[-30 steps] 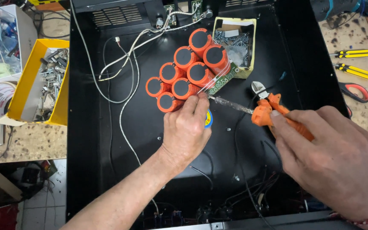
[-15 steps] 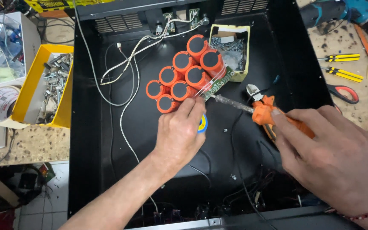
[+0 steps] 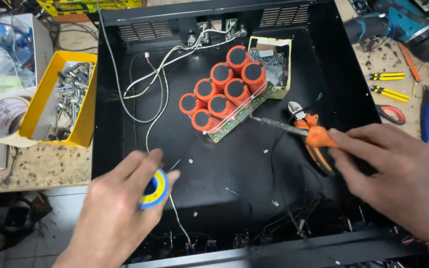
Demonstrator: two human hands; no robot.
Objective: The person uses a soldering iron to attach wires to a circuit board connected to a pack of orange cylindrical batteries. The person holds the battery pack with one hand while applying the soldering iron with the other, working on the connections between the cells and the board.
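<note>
From the head view, the right hand (image 3: 398, 178) grips an orange-handled soldering iron (image 3: 294, 130), tip touching the green board's (image 3: 239, 116) 4 o'clock edge under the orange capacitors (image 3: 224, 89). The left hand (image 3: 120, 208) pinches a blue-yellow solder spool (image 3: 155, 189) at 7 o'clock, well apart (joint seemingly unfinished).

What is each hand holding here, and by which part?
The left hand pinches a small yellow-and-blue spool by its rim. The right hand holds a soldering iron by its orange handle, tip at the capacitor board.
</note>
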